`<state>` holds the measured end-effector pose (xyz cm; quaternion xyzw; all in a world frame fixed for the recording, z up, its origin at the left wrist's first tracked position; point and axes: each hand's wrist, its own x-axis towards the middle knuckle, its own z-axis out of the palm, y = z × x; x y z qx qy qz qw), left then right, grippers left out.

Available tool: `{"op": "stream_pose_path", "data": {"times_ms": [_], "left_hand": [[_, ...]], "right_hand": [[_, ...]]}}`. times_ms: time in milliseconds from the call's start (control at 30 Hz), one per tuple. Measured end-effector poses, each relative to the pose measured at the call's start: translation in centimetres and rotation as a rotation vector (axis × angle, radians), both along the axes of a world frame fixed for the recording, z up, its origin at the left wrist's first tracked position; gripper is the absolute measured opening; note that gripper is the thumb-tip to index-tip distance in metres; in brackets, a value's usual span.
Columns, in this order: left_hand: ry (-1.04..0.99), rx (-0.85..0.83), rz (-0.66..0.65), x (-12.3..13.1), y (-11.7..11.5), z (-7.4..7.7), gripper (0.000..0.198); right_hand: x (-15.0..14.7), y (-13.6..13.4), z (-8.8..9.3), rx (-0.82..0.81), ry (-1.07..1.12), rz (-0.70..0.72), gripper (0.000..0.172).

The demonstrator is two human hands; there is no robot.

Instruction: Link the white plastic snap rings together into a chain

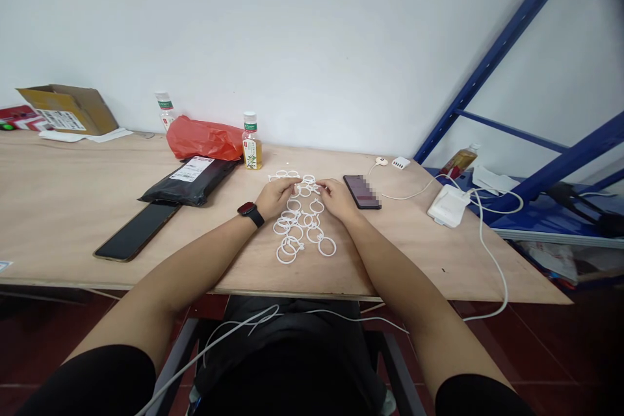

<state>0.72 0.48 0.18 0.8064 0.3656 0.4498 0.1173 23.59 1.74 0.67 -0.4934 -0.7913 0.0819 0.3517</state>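
Observation:
Several white plastic rings with small eyelets, like curtain rings, lie in a loose spread on the wooden table, some overlapping. At the far end of the spread, my left hand, with a black watch on its wrist, has its fingers closed at a white ring. My right hand faces it from the other side, thumb and fingers pinched on a small white part beside that ring. The fingertips partly cover what they hold, so I cannot tell whether both grip the same ring.
Left of the rings are a black parcel, a phone, a red plastic bag and a drink bottle. A second phone lies by my right hand. A white charger with cables sits near the right edge.

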Motion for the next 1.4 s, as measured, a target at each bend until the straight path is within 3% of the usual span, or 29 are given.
{"op": "stream_pose_path", "data": {"times_ms": [133, 400, 700, 1400], "left_hand": [[-0.048, -0.109, 0.057, 0.1, -0.2, 0.0, 0.039], [-0.127, -0.201, 0.058, -0.1, 0.4, -0.7, 0.028], [-0.146, -0.219, 0.048, -0.1, 0.5, -0.6, 0.040], [-0.250, -0.358, -0.006, 0.0, 1.1, -1.1, 0.031]], "right_hand": [[0.0, 0.2, -0.1, 0.004, -0.001, 0.004, 0.026], [0.1, 0.1, -0.2, -0.004, 0.007, 0.005, 0.026], [0.0, 0.0, -0.1, 0.004, -0.001, 0.007, 0.026], [0.4, 0.4, -0.6, -0.038, -0.043, -0.017, 0.030]]}}
